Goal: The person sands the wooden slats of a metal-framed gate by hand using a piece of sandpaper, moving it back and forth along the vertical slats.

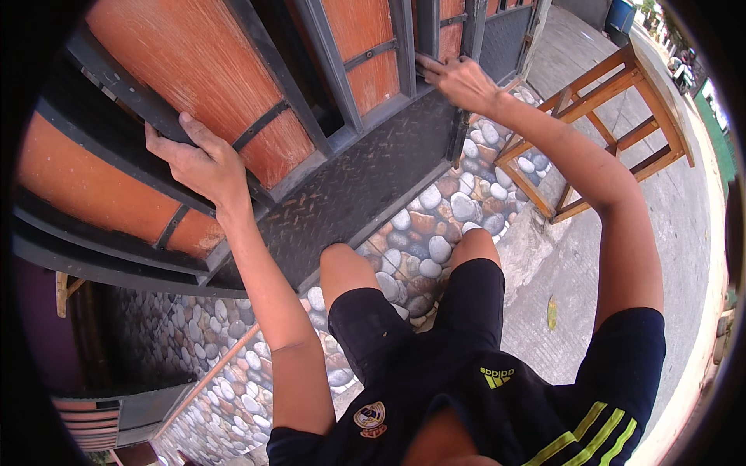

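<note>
A large gate (353, 175) of dark grey metal with orange-brown wood-grained panels fills the upper left. My left hand (210, 167) is closed around one of its dark bars (136, 93), thumb on one side and fingers on the other. Farther right, my right hand (462, 84) reaches to an upright bar (427, 35) near the gate's far end. Its fingers are pressed together at the metal, and a small greyish-brown edge shows by the fingertips. What they hold, if anything, is too small to make out.
A wooden stool frame (614, 124) stands tilted-looking at the right on grey concrete (622, 264). Rounded pebble-patterned flooring (435, 233) runs under my knees along the gate's foot. A blue bin (620, 17) is at the far top right.
</note>
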